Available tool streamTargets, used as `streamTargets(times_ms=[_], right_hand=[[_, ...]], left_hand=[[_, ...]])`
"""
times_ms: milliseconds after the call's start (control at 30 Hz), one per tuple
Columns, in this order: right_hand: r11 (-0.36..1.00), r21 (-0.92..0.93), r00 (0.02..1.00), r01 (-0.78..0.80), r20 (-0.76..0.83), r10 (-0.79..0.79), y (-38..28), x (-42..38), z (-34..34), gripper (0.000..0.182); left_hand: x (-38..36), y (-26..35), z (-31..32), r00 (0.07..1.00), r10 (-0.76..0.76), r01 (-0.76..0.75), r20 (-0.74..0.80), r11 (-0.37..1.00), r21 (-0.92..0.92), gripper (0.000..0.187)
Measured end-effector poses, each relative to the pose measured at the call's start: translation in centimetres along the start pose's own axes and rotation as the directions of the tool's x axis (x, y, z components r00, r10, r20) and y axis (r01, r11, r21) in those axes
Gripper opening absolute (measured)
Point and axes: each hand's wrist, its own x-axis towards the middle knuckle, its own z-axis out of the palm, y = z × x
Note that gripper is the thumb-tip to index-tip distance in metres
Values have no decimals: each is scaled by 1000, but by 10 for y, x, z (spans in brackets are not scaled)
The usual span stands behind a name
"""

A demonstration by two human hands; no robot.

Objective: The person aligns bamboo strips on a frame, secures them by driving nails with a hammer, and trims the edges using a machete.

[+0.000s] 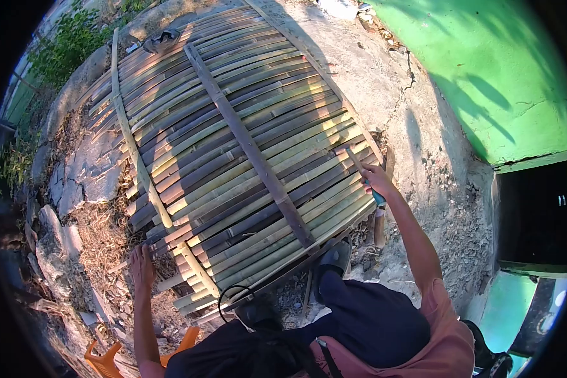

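Note:
A panel of bamboo slats (233,145) lies on the ground in front of me, with long bamboo strips crossing it. At its near left edge, my left hand (142,269) has its fingers bent round the end of a dark bamboo slat (164,241). Over the near right edge, my right hand (377,179) is closed round a tool with a pale wooden shaft (354,159) and a teal end (378,199). The shaft points away from me, over the slat ends; which kind of tool it is, I cannot tell.
A round bamboo pole (249,142) runs down the panel's middle. A loose strip (129,129) lies along the left side. My shoe (335,257) is at the near edge. Broken concrete (60,230) lies left, an orange plastic chair (104,360) below. A green wall (485,69) stands right.

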Motion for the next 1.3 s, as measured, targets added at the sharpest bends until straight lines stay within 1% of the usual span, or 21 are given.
streamTargets(times_ms=[33,67,200,267,333,400,467,500,600,633,667,733,767,867,933,1033,1100,1133,1200,1233,1300], right_hand=[[991,-45,979,-122,161,128,-5,-5,-4,22],[992,-43,979,-122,160,127,-9,-6,-8,22],[997,-40,988,72,-132,-77,-21,10,-20,27],[985,-165,986,52,-146,-77,-12,9,-6,30],[986,-101,969,-134,197,152,-9,-11,14,34],[980,-161,967,-117,207,150,-15,-17,17,37],[993,-17,989,-117,93,118,-14,-7,12,35],[998,-62,999,-32,26,34,-6,-1,15,35],[990,-125,995,-71,58,79,-8,-20,33,37],[990,-115,976,-83,193,104,-17,-34,38,39],[990,-112,975,-86,195,106,-15,-33,33,39],[993,13,984,-117,137,114,-20,-16,21,40],[999,-46,1000,-14,-17,13,-13,-10,25,38],[987,-150,987,65,-135,-86,1,13,34,35],[983,-179,979,-28,194,63,-14,-23,55,22],[983,-99,956,-153,237,173,-17,-15,46,27],[999,-34,1000,10,-12,-10,-4,-4,49,48],[1000,-31,1000,-8,-11,7,6,-13,50,48],[958,-250,958,-139,211,194,-16,-40,65,49],[966,-176,884,-191,396,247,-18,-44,65,49],[980,-143,914,-136,364,179,-26,-56,85,49]], left_hand=[[-1,6,-6,1000,-15,15,-28,1000,21,66],[-2,9,-8,998,-32,34,-54,999,38,66],[-7,2,-6,997,22,-22,-74,1000,0,69],[-10,0,-8,995,37,-36,-88,999,15,71],[-9,0,-10,999,-11,11,-42,1000,8,74],[-10,-1,-10,998,-2,2,-60,1000,13,76],[-10,1,-9,996,-9,10,-89,1000,18,77],[-12,0,-11,997,10,-10,-76,1000,4,78],[-13,-6,-7,995,52,-52,-85,999,8,78],[-14,-5,-8,997,23,-23,-68,1000,6,77],[-15,-6,-10,999,-6,6,-50,1000,6,77],[-11,-10,-11,997,-39,39,-66,999,-1,77],[-14,-9,-8,995,-74,73,-73,997,-9,77],[-13,-12,-13,996,-73,72,-41,997,-37,77],[-15,-19,-8,996,-30,30,-86,1000,4,75],[-18,-25,-3,994,-13,14,-111,1000,6,82],[-17,-19,-7,994,-54,54,-91,999,-6,83],[-18,-17,-14,996,-68,68,-65,998,-11,85],[-20,-21,-9,994,-40,39,-100,999,-14,84],[-19,-22,-7,995,-25,24,-96,1000,-10,83],[-21,-28,-4,996,-16,16,-89,1000,-1,82]])
